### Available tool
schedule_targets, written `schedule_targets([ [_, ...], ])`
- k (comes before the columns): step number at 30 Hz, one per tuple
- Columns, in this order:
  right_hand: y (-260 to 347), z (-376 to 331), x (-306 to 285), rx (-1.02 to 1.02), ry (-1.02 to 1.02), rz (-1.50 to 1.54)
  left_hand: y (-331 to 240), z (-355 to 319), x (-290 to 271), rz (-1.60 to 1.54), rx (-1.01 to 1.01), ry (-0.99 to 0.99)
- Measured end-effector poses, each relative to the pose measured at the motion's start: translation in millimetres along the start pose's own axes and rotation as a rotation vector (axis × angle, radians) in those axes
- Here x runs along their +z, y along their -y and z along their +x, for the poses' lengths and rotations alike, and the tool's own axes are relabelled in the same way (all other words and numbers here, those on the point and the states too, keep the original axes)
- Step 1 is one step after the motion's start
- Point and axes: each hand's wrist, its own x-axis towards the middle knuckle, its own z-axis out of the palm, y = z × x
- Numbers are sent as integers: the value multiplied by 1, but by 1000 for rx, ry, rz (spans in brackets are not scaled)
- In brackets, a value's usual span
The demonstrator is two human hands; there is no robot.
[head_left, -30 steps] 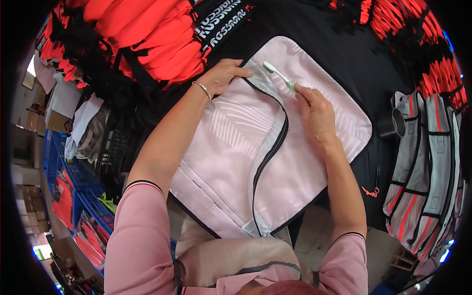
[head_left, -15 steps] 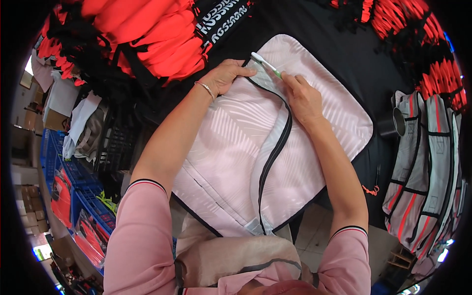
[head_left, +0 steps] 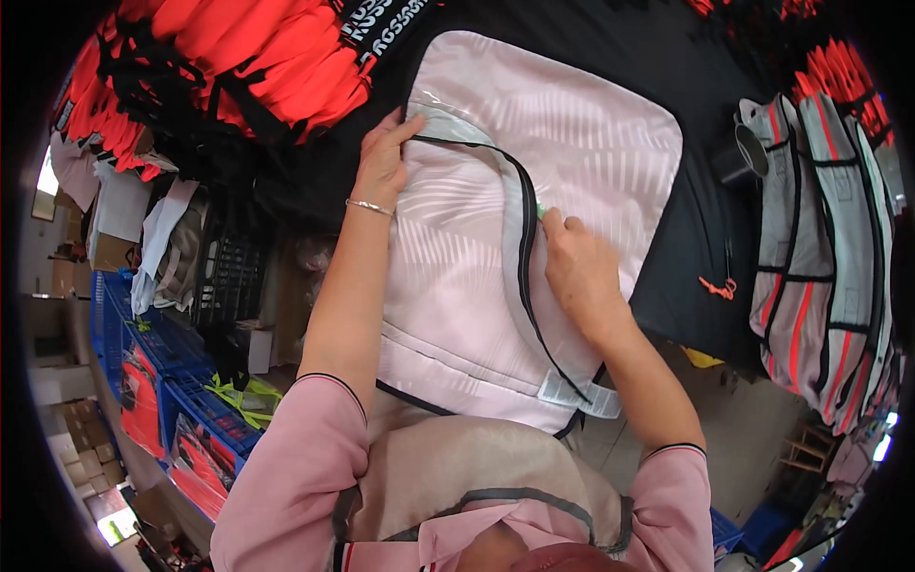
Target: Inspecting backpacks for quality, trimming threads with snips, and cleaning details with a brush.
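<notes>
A pale pink patterned fabric piece (head_left: 591, 124) with black bound edges, like a bag panel, lies over the black-covered table and reaches toward my lap. A black zipper (head_left: 527, 219) with a grey strip along it curves down the piece. My left hand (head_left: 383, 164) pinches the piece's left edge near the zipper's upper end. My right hand (head_left: 583, 272) is closed round a toothbrush (head_left: 541, 211) beside the zipper's middle. Only a bit of its green handle shows; the brush head is hidden. White tags (head_left: 596, 398) stick out at the zipper's lower end.
Orange-red fabric bundles with black straps (head_left: 229, 57) are heaped at the far left. Grey bags (head_left: 820, 257) stand at the right, beside a dark metal cup (head_left: 742, 157) and orange-handled snips (head_left: 720, 287). Blue crates (head_left: 162, 353) and a black crate (head_left: 229, 276) are on the left.
The toothbrush has gone from the zipper's upper end down to its middle with my right hand, and its white head is now hidden. My left hand and the piece have shifted left.
</notes>
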Motion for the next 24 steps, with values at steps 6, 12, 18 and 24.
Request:
schedule_targets([
  [6, 5, -21, 14, 25, -74, 50, -3, -58, 82, 1528, 1107, 98],
  [12, 16, -35, 6, 19, -1, 69, 9, -69, 56, 1615, 1016, 506],
  [18, 28, 18, 14, -8, -111, 23, 21, -71, 54, 1456, 960, 420],
  [24, 27, -23, 12, -159, -61, 5, 21, -68, 45, 1382, 926, 346],
])
